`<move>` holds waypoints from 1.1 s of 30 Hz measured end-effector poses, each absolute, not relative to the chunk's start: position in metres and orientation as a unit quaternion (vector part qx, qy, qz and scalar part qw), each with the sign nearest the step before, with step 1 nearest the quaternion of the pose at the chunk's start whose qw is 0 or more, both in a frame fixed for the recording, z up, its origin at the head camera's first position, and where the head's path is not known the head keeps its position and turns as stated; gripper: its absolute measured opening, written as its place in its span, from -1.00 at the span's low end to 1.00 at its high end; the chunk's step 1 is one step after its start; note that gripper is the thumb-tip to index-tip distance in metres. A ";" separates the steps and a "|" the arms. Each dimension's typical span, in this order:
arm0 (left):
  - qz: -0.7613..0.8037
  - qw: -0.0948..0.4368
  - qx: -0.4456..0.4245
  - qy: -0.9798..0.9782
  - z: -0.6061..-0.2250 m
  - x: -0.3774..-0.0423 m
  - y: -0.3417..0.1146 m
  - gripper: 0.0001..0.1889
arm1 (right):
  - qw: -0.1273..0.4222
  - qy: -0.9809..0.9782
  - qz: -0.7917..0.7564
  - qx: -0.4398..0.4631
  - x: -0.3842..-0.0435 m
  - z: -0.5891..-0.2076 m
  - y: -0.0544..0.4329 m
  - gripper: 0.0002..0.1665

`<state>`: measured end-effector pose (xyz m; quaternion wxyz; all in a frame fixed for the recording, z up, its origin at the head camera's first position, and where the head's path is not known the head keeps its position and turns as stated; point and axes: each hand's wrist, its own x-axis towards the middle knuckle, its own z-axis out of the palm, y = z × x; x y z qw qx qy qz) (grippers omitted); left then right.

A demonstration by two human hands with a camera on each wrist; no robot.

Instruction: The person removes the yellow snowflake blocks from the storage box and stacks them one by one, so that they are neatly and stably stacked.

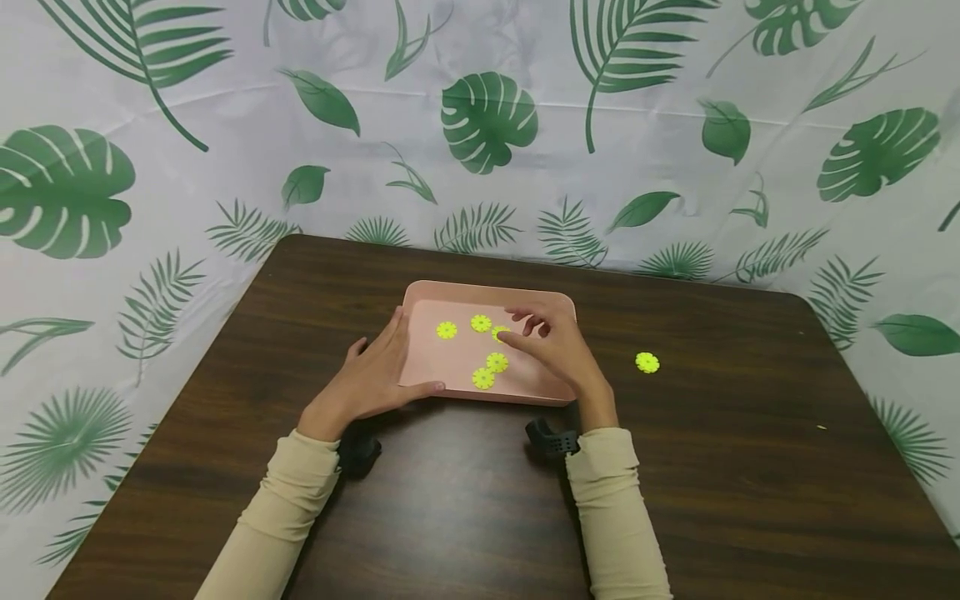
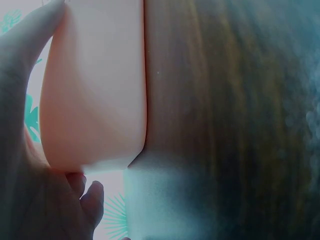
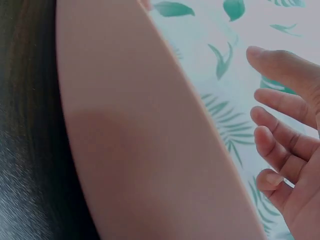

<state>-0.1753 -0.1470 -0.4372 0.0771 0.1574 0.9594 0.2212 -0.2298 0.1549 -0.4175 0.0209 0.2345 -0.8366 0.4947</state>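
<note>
A shallow pink tray (image 1: 450, 291) sits on the table with several bright yellow notched discs inside, among them one disc (image 1: 447, 331) at the left and another disc (image 1: 483, 379) near the front. My left hand (image 1: 375, 371) rests against the tray's front left corner, its fingers straight along the side and thumb along the front rim. In the left wrist view the thumb touches the pink wall (image 2: 100, 90). Above the tray's right half hovers my right hand (image 1: 555, 342), fingers loosely bent and apart from the thumb, holding nothing. Its thumb partly covers a disc (image 1: 498, 332).
Right of the tray, more yellow (image 1: 647, 362) of the same notched kind lies on the dark wooden table (image 1: 735, 467), perhaps overlapping discs. A tiny pale scrap (image 1: 821, 427) lies farther right. Behind the table hangs a leaf-patterned white cloth (image 1: 420, 125).
</note>
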 end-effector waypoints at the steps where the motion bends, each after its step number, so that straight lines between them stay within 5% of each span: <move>1: 0.220 0.076 0.158 0.960 -0.437 -0.176 -0.147 0.28 | 0.016 -0.838 0.492 0.235 -0.230 -0.418 0.154 -0.53; 18: 0.215 0.072 0.158 0.961 -0.438 -0.177 -0.146 0.28 | -0.128 -0.886 0.392 0.214 -0.228 -0.432 0.154 -0.62; 33: 0.218 0.078 0.153 0.961 -0.437 -0.176 -0.146 0.30 | -0.114 -0.885 0.380 0.246 -0.226 -0.433 0.146 -0.67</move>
